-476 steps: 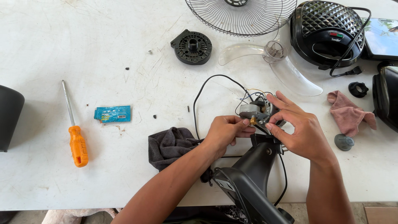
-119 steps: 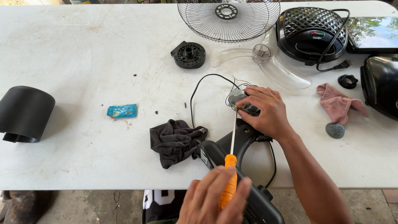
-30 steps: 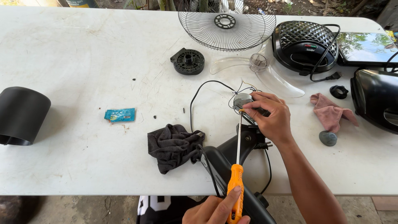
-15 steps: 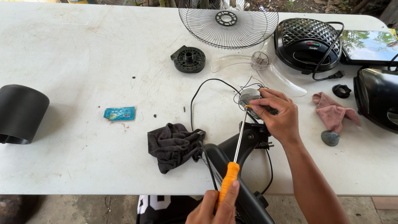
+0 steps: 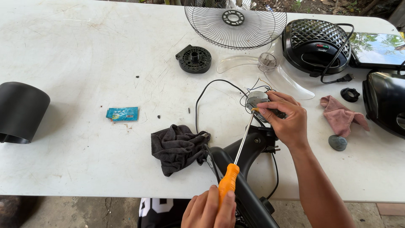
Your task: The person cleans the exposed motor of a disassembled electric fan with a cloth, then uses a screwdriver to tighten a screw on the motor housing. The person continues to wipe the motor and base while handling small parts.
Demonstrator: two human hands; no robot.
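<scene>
Screwdriver (image 5: 239, 150) tip now at motor part (image 5: 256, 99) under right hand (image 5: 283, 118) fingers, which pinch it; left hand (image 5: 209, 209) closed round orange handle. Fan stays dismantled, screw work unfinished.

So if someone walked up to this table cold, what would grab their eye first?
Probably the orange-handled screwdriver at bottom centre: the left hand grips its handle while the tip meets a small metal part pinched by the right hand above a black fan stand. Next, the wire fan grille at the top edge and the clear fan blade just below it.
</scene>
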